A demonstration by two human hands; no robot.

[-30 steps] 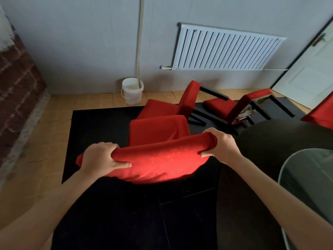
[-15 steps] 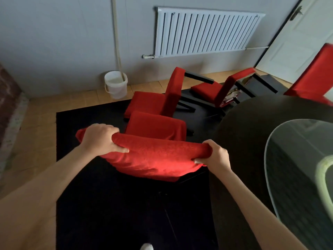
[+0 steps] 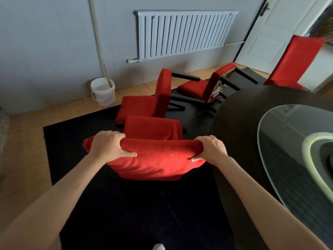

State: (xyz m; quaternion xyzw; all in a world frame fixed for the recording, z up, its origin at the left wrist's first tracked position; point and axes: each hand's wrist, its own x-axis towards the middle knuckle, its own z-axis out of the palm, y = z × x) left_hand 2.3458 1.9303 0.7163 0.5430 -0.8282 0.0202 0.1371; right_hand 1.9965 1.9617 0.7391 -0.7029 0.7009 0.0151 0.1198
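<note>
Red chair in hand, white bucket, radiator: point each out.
red chair point(image 3: 158, 159), head view, middle of its backrest
white bucket point(image 3: 104, 97), head view, its side wall
radiator point(image 3: 182, 33), head view, middle of its fins

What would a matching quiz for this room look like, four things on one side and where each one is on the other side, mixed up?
Things:
1. white bucket
2. radiator
3. red chair back
4. glass disc

Places:
A. lying on the dark round table
B. held by the left hand and the right hand
C. standing on the tan floor
D. mounted on the wall

Pairs: 1-C, 2-D, 3-B, 4-A
</note>
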